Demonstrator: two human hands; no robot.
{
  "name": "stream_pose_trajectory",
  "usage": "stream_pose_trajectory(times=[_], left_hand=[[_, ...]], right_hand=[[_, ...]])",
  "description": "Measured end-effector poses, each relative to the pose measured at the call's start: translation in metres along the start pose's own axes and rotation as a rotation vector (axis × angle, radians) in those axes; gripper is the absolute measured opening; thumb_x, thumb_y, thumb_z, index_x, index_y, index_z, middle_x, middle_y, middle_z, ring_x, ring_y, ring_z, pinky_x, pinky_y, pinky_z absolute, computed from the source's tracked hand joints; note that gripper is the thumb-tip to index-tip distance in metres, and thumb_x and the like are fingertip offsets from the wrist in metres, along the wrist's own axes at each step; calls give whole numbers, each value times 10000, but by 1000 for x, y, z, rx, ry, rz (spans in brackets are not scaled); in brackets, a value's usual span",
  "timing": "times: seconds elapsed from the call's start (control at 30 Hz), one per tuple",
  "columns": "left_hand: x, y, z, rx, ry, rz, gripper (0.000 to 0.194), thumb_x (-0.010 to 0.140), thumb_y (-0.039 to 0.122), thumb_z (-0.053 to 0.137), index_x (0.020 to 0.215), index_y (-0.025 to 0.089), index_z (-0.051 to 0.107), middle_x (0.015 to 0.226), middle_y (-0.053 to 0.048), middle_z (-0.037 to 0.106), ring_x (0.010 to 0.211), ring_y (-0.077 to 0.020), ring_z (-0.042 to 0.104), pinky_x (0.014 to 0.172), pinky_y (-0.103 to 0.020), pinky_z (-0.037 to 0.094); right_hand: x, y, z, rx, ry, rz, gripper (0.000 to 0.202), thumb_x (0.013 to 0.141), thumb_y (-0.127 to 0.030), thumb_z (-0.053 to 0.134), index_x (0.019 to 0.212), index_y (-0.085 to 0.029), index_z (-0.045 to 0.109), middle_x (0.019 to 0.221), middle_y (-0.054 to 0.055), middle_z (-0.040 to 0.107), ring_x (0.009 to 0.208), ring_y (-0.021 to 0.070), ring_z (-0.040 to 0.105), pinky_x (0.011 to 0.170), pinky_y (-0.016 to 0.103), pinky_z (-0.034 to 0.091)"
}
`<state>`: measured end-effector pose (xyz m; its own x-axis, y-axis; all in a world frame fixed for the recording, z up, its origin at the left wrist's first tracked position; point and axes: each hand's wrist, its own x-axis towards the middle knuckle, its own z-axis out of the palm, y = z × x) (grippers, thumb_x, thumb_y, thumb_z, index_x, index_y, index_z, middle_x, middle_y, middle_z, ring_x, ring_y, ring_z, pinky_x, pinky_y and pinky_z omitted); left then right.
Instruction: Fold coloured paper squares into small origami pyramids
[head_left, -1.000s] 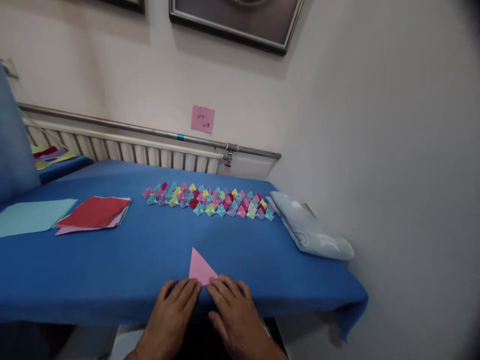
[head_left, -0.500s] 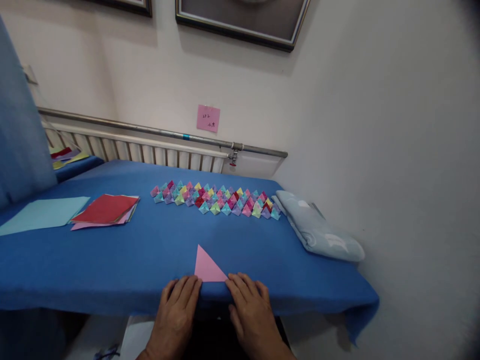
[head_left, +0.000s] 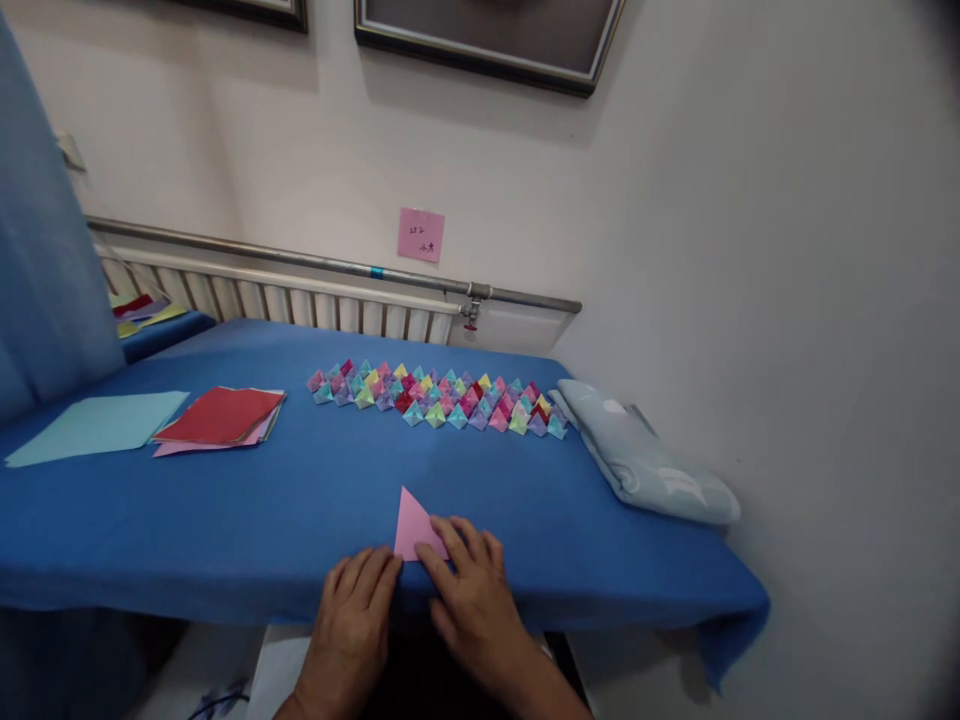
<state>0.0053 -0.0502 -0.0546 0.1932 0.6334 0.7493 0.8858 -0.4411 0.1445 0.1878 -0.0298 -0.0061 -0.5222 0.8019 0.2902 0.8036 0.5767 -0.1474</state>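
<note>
An indoor room is shown by pale walls point(head_left: 750, 250) hung with framed pictures point(head_left: 480, 45), a radiator point(head_left: 295, 304) mounted below a pipe point(head_left: 300, 258), and blue hanging cloth point(head_left: 49, 250); whether a home is seen cannot be told.

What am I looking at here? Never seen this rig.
No machine: these are a person's two bare hands, seen by a camera worn on the head, looking forward and down. The left hand is at the lower left corner of a pink paper triangle; the right hand rests on its right side. The triangle lies on a blue cloth. Beyond are small folded paper pieces; left, a red-topped paper stack; right, a folded pale-blue fabric.
</note>
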Motion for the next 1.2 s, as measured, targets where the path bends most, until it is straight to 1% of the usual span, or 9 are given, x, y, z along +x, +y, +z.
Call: stream_pose_trajectory(times=[0.17, 0.27, 0.4, 0.53, 0.8, 0.9, 0.97, 1.07, 1.2], left_hand=[[-10, -11, -14, -323, 22, -186, 342, 882, 98, 438, 1152, 191, 626, 1105, -96, 679, 1036, -219, 607, 902, -366, 463], [-10, -15, -27, -629, -126, -611, 181, 874, 314, 545, 952, 208, 669, 851, -53, 701, 776, -193, 655, 702, -297, 520], [2, -9, -32, -1089, -481, -1135, 370, 742, 547, 658, 729, 178, 625, 632, -15, 636, 527, -154, 597, 447, -236, 450], [16, 0, -31, -1300, -452, -1366, 515, 554, 604, 776, 745, 152, 620, 663, -20, 654, 526, -142, 609, 406, -210, 427], [27, 0, -41, -1439, -384, -1510, 498, 480, 496, 858, 725, 148, 599, 653, -10, 670, 533, -125, 617, 422, -201, 442], [27, -4, -43, -1500, -321, -1488, 454, 514, 445, 870, 730, 144, 607, 667, -9, 672, 569, -119, 623, 468, -199, 459], [28, -7, -45, -1588, -284, -1432, 383, 585, 402, 853, 747, 144, 620, 676, -4, 664, 598, -111, 621, 515, -201, 473], [32, -10, -51, -1743, -284, -1347, 288, 672, 354, 813, 748, 144, 631, 652, 6, 626, 610, -104, 599, 561, -214, 484], [33, -11, -56, -1873, -278, -1337, 230, 686, 298, 807, 742, 149, 641, 646, 22, 584, 601, -86, 568, 592, -210, 485]], right_hand=[[4, 0, 2, 43, -27, -58, 518, 793, -96, 598, 1278, -263, 528, 1343, 85, 536, 1132, 265, 475, 914, 423, 375], [0, -6, -2, 95, 26, -107, 421, 820, -59, 560, 1198, -245, 576, 1174, 64, 620, 1001, 217, 521, 845, 364, 396], [-4, -12, -10, 134, 108, -153, 349, 866, -50, 501, 1149, -225, 605, 1047, 59, 653, 908, 198, 540, 778, 339, 406], [-6, -14, -12, 137, 137, -204, 309, 909, -93, 473, 1152, -219, 616, 1007, 69, 653, 899, 194, 550, 774, 341, 413], [-8, -18, -17, 148, 149, -284, 275, 937, -135, 454, 1140, -205, 624, 985, 66, 661, 861, 184, 553, 744, 333, 409], [-10, -15, -23, 235, 173, -327, 276, 926, -279, 519, 1183, -215, 598, 1074, 81, 645, 943, 209, 567, 798, 364, 433], [-10, -11, -27, 369, 260, -242, 335, 916, -351, 528, 1223, -222, 568, 1153, 98, 620, 1045, 237, 561, 881, 407, 438], [-5, -6, -35, 659, 360, 67, 272, 926, -310, 484, 1163, -232, 593, 1120, 88, 635, 1032, 222, 588, 901, 387, 466], [10, -14, -52, 1019, 216, 288, 192, 898, -322, 525, 1017, -230, 645, 965, 41, 670, 902, 177, 621, 827, 313, 499]])
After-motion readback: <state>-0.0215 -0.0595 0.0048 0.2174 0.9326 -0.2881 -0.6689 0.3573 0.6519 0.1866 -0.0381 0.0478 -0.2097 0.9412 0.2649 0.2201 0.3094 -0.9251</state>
